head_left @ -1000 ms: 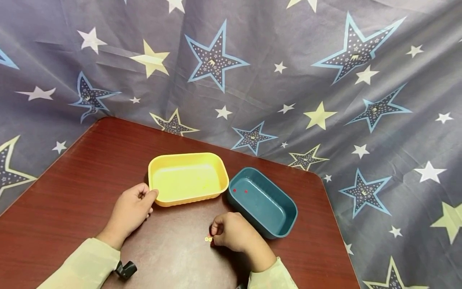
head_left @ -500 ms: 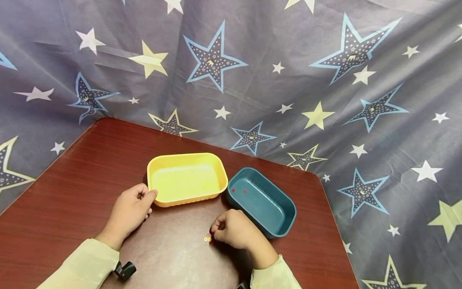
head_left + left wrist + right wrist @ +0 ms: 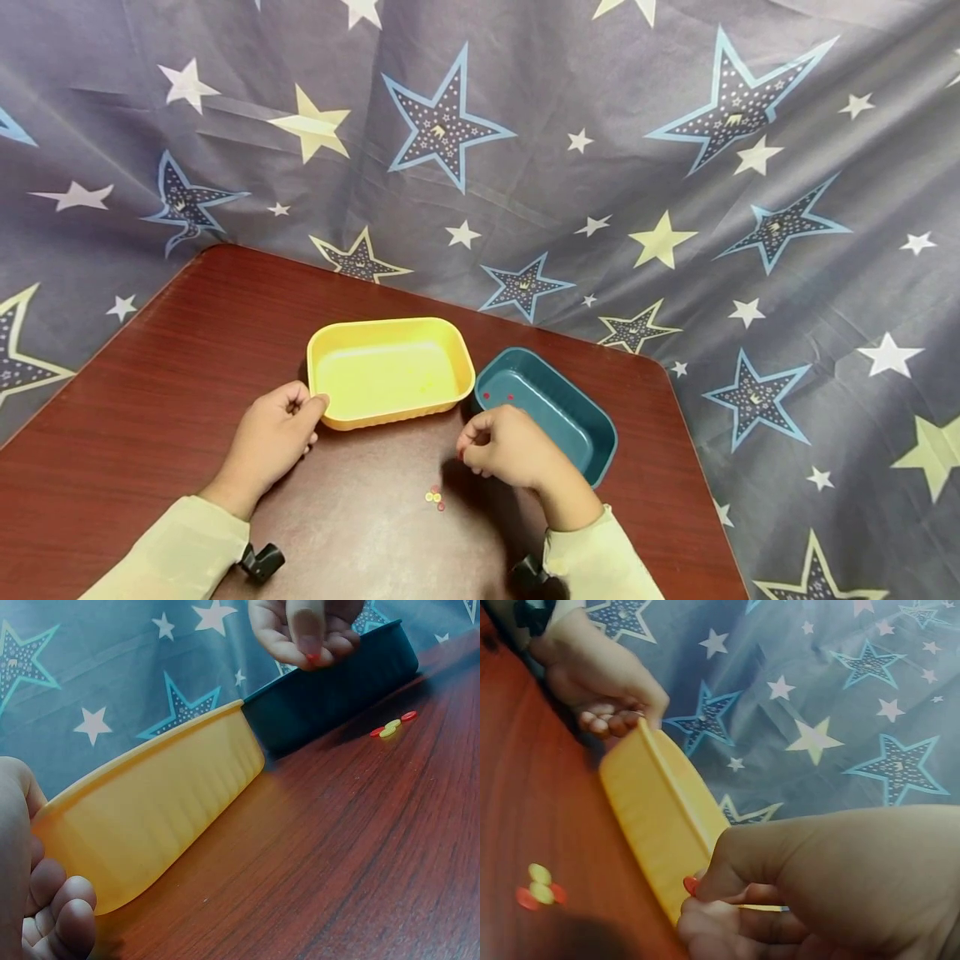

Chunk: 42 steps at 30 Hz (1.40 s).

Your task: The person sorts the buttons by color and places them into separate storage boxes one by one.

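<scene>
My left hand (image 3: 272, 440) grips the near left corner of the yellow tub (image 3: 375, 379), thumb at the rim and fingers curled outside. Between thumb and fingertip, my right hand (image 3: 513, 450) pinches a small red button (image 3: 691, 885), held above the table in front of the teal tub (image 3: 558, 417). Two red buttons (image 3: 511, 397) lie at the left end inside that tub. Faint yellow specks (image 3: 426, 386) show on the yellow tub's floor. On the table, below my right hand, yellow buttons (image 3: 388, 732) and red buttons (image 3: 409, 715) form a small cluster.
The dark red wooden table (image 3: 225, 333) carries both tubs, whose ends nearly meet. Behind it hangs a grey curtain (image 3: 540, 167) with stars. Black wrist mounts (image 3: 262, 562) sit at both sleeves.
My right hand has lifted from the cluster with a red button and moved up and slightly right, toward the teal tub. My left hand stays on the yellow tub.
</scene>
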Motion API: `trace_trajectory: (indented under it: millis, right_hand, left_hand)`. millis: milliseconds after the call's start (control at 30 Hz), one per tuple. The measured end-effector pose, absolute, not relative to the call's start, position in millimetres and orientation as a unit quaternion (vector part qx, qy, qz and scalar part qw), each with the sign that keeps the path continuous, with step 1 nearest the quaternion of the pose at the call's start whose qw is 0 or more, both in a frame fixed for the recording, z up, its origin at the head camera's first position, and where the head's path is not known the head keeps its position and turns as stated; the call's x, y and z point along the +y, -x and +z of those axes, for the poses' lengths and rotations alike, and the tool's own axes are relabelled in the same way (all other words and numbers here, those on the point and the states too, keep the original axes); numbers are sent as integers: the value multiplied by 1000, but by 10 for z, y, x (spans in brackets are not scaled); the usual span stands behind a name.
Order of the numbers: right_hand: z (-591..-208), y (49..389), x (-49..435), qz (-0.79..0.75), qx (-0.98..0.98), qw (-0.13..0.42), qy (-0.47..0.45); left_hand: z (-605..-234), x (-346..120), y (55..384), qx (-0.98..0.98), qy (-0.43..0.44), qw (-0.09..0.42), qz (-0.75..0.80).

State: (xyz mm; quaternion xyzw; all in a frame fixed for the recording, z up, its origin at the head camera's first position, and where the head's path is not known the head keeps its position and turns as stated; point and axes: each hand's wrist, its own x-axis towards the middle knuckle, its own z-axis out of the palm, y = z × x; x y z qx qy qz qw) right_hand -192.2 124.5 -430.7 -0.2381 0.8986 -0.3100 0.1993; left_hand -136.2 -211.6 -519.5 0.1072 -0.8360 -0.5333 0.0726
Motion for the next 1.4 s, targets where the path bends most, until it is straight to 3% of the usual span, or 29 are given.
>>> trace_trajectory:
  millis: [500, 1400]
  right_hand:
    - [-3998, 2416, 1548, -365, 882, 226, 193]
    - [-4184, 3156, 1808, -433, 846, 308, 40]
  left_hand:
    - [-5188, -2111, 1356, -838, -111, 67, -530]
    - [-5209, -2110, 1366, -839, -110, 74, -528]
